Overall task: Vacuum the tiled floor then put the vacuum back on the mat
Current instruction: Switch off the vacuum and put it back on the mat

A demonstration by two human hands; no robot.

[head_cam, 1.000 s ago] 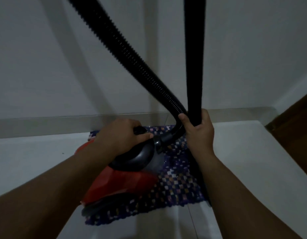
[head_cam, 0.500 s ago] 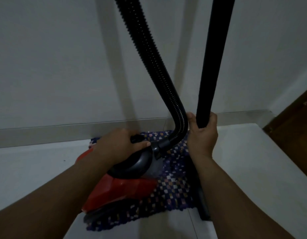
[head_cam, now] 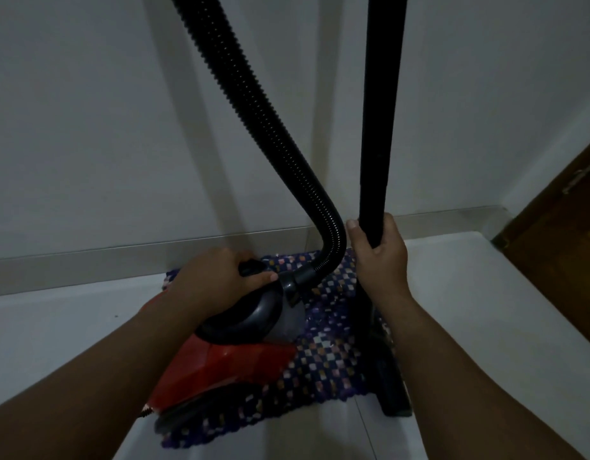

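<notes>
A red and black canister vacuum (head_cam: 220, 370) sits on a blue-and-white checkered woven mat (head_cam: 323, 353) against the wall. My left hand (head_cam: 214, 280) grips the black carry handle on top of the canister. A ribbed black hose (head_cam: 263, 127) rises from the canister's front and leaves the top of the view. My right hand (head_cam: 380, 257) is closed around the straight black wand (head_cam: 380, 104), which stands nearly upright. Its floor head (head_cam: 391, 390) rests at the mat's right edge, partly on the tiles.
The pale tiled floor (head_cam: 486, 327) surrounds the mat. A white wall (head_cam: 104, 127) with a low skirting runs behind it. A brown wooden door (head_cam: 559, 247) stands at the right, past the corner.
The view has shifted, and the wand and hose now stand more upright. My right hand has drawn slightly away from the hose bend. My left hand keeps its grip on the handle.
</notes>
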